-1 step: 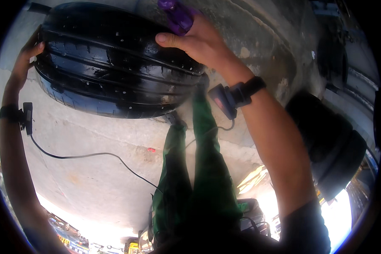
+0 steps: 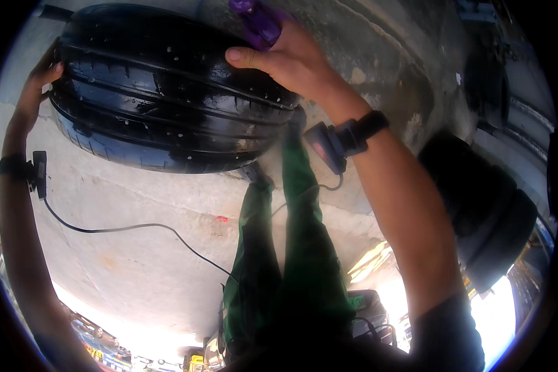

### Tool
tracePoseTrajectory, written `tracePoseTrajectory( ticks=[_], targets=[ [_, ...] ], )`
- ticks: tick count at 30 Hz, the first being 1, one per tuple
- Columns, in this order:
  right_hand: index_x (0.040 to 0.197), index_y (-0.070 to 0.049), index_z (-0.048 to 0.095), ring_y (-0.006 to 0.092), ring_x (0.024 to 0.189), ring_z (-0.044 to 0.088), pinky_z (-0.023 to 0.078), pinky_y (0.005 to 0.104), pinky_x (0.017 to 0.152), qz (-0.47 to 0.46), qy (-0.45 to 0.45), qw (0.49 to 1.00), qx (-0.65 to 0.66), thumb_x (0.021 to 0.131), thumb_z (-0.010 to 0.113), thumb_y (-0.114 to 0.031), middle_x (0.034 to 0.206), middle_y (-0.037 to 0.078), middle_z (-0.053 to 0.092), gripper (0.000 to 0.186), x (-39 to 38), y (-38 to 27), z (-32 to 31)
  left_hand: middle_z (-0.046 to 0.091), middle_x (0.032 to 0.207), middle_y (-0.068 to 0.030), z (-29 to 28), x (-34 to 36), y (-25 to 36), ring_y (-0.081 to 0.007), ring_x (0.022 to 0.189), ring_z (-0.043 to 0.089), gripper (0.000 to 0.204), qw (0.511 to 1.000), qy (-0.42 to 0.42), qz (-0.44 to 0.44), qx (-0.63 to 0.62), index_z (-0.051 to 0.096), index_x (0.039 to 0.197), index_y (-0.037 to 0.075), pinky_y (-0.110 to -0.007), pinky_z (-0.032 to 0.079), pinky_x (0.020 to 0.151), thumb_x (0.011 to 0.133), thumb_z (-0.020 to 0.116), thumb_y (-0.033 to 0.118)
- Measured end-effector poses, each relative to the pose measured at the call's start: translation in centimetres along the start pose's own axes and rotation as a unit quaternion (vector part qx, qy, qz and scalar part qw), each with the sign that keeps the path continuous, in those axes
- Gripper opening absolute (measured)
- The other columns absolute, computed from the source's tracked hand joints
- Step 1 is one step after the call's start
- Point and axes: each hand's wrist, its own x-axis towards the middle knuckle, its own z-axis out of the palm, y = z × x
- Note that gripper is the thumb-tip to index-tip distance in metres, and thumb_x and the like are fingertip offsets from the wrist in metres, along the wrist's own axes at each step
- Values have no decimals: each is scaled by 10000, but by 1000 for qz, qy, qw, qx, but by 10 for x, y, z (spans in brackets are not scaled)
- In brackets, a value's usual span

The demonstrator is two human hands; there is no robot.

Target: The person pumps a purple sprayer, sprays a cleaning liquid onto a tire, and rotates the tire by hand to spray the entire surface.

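Observation:
A glossy black tire (image 2: 161, 99), wet-looking and dotted with pale specks, fills the upper left with its grooved tread toward me. At its left side is my left hand (image 2: 43, 80), closed on the edge, the thumb showing on the tread and the other fingers hidden behind. Above the tire's right part, my right hand (image 2: 291, 59) is closed round a shiny purple hand tool (image 2: 260, 25) with a rounded end; its exact kind I cannot make out. The right thumb points left over the tread, and whether it touches the rubber is unclear.
More tires (image 2: 483, 204) are stacked at the right. A dark bar (image 2: 53, 12) juts out beyond the tire's upper left. Below it are my green-trousered legs (image 2: 301, 186) on the concrete floor (image 2: 130, 260). From my left wrist device (image 2: 40, 173) a cable (image 2: 149, 225) hangs.

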Motion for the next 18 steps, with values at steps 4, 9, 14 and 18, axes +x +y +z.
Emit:
tracePoseTrajectory(
  ticks=[4, 9, 14, 18],
  targets=[
    [630, -23, 649, 251, 699, 706, 562, 384, 717, 75, -92, 992, -38, 654, 882, -711, 678, 119, 671, 727, 1, -15, -12, 336, 1679, -174, 0, 0, -1, -425, 1552, 276, 1122, 1000, -9, 16, -2, 256, 1669, 259, -657, 252, 1194, 774, 559, 863],
    [646, -31, 662, 232, 671, 695, 556, 371, 687, 4, 3, 999, -39, 664, 882, -698, 671, 107, 660, 703, -1, -20, -6, 325, 1685, -170, -5, 6, -17, -433, 1561, 254, 1110, 999, 17, 14, 34, 263, 1665, 266, -683, 230, 1200, 784, 509, 895],
    [644, -48, 665, 208, 643, 685, 542, 357, 656, 64, -35, 996, -41, 666, 901, -657, 639, 89, 640, 654, 1, -35, -16, 318, 1686, -177, -7, 8, -17, -440, 1562, 247, 1098, 1000, 8, 7, 23, 277, 1659, 266, -691, 227, 1203, 790, 512, 893],
    [1285, -33, 637, 287, 1137, 639, 478, 405, 1014, 16, -130, 983, 128, 812, 871, -472, 1184, 141, 712, 687, 1, -48, -40, 309, 1691, -172, -10, 8, -16, -446, 1563, 238, 1104, 1000, 2, 18, 12, 284, 1657, 269, -701, 225, 1200, 778, 535, 888]
  ],
)
